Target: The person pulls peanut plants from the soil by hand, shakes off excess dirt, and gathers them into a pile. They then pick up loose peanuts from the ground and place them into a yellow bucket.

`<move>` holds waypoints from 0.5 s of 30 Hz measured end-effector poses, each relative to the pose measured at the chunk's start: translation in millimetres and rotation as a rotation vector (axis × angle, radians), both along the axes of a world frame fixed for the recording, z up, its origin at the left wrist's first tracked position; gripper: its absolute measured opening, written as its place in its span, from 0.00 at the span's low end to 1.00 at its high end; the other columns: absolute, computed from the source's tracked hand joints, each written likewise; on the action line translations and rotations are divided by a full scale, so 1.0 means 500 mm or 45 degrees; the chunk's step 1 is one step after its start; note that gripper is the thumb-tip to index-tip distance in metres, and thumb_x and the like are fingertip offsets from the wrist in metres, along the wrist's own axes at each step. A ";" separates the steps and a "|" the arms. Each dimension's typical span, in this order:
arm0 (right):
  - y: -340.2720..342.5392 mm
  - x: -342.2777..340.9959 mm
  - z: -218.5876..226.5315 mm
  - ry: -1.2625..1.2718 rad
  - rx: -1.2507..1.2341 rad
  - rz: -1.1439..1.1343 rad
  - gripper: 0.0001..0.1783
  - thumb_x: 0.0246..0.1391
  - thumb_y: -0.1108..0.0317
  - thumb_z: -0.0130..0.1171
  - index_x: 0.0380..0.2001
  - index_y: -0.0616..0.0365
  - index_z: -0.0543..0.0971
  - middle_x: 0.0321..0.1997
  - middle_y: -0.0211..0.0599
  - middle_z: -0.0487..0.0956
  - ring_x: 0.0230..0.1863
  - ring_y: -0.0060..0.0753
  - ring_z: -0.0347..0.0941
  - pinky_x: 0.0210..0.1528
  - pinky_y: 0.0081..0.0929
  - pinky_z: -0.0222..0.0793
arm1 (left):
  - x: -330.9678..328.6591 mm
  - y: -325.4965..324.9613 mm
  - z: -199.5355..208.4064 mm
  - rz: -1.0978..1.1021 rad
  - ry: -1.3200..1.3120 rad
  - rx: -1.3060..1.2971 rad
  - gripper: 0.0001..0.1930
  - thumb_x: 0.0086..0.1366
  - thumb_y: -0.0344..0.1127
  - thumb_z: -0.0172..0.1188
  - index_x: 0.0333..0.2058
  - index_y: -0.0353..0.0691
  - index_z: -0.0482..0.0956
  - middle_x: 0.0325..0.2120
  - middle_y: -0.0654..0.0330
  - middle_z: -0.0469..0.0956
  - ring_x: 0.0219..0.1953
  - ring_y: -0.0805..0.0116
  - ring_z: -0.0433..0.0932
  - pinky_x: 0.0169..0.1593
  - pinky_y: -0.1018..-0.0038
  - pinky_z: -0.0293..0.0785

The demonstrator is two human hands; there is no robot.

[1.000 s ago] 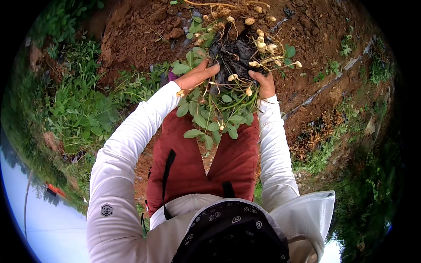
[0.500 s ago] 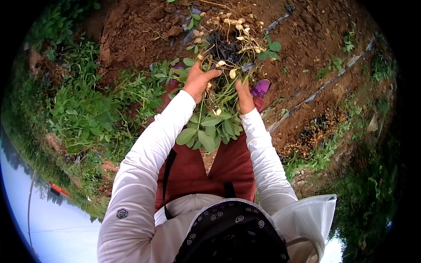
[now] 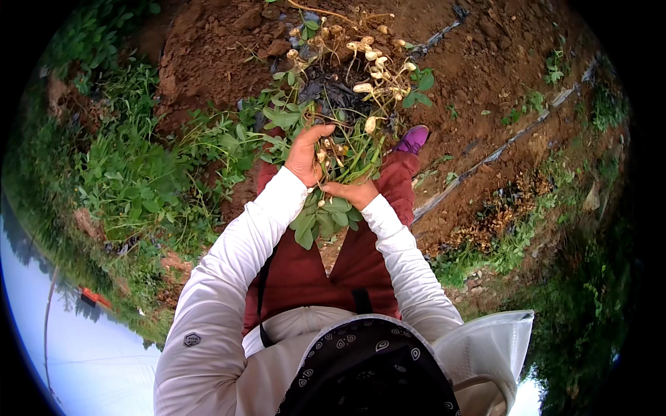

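Note:
A pulled-up peanut plant (image 3: 364, 156) hangs between my hands, leaves toward me and pale pods (image 3: 378, 69) spread at the far end. My left hand (image 3: 305, 156) grips it from the left, thumb lying across the stems. Lower down, my right hand (image 3: 354, 193) is closed round the stems, its thumb pointing left near my left wrist. Its other fingers are mostly hidden under the plant. Dark crumpled plastic film (image 3: 333, 90) shows among the roots, and a few pods sit close to my left hand.
Leafy green plants (image 3: 139, 180) cover the ground on the left. Reddish-brown soil (image 3: 485, 76) lies ahead and right, crossed by a strip of plastic film (image 3: 496, 156). My purple shoe (image 3: 414, 139) stands just right of the plant. Dry brown leaves (image 3: 506, 215) lie farther right.
My right hand has moved down and left along the stems, nearer my left hand. The left hand has shifted slightly down and left, and the pods have spread out at the far end.

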State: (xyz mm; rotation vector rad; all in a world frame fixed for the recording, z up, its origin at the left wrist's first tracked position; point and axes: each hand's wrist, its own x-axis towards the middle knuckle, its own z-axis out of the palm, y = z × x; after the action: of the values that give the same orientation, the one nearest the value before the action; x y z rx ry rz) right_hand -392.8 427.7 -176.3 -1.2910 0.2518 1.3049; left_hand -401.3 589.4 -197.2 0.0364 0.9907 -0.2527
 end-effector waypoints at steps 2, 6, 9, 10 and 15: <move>0.018 -0.003 -0.004 -0.061 0.000 0.066 0.28 0.40 0.70 0.69 0.47 0.62 0.72 0.44 0.32 0.76 0.42 0.25 0.72 0.47 0.26 0.69 | -0.009 0.014 0.016 0.064 0.044 -0.100 0.13 0.58 0.33 0.54 0.41 0.35 0.73 0.35 0.54 0.78 0.33 0.60 0.80 0.41 0.63 0.78; 0.069 -0.002 -0.031 -0.426 -0.146 0.309 0.28 0.33 0.69 0.67 0.43 0.61 0.73 0.40 0.37 0.78 0.41 0.31 0.74 0.46 0.29 0.68 | -0.023 0.058 0.012 0.135 -0.032 -0.060 0.15 0.58 0.33 0.54 0.44 0.34 0.72 0.37 0.52 0.78 0.38 0.59 0.79 0.45 0.62 0.77; 0.143 0.004 -0.056 -0.872 -0.378 0.190 0.25 0.28 0.69 0.65 0.38 0.61 0.75 0.36 0.43 0.79 0.39 0.44 0.75 0.46 0.36 0.68 | -0.009 0.096 0.000 0.221 -0.019 0.070 0.12 0.60 0.32 0.54 0.41 0.34 0.73 0.38 0.53 0.78 0.38 0.59 0.79 0.45 0.62 0.77; 0.172 0.018 -0.053 -0.984 -0.449 0.131 0.23 0.28 0.70 0.65 0.36 0.61 0.75 0.35 0.44 0.79 0.40 0.47 0.74 0.46 0.37 0.67 | 0.006 0.106 -0.001 0.265 0.014 0.172 0.11 0.61 0.32 0.54 0.40 0.35 0.73 0.37 0.53 0.78 0.37 0.59 0.79 0.44 0.62 0.77; 0.244 0.105 -0.093 -1.333 -0.734 0.304 0.30 0.29 0.72 0.68 0.43 0.62 0.73 0.36 0.47 0.77 0.38 0.54 0.71 0.42 0.40 0.66 | 0.038 0.175 -0.002 0.169 0.021 0.696 0.19 0.62 0.37 0.56 0.51 0.39 0.67 0.46 0.63 0.72 0.52 0.68 0.67 0.58 0.70 0.57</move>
State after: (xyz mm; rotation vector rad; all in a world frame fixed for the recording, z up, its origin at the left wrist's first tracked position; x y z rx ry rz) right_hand -340.1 549.8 -222.9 -2.3738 -0.3041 0.5896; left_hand -382.1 676.8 -198.4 0.4657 1.0505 0.1456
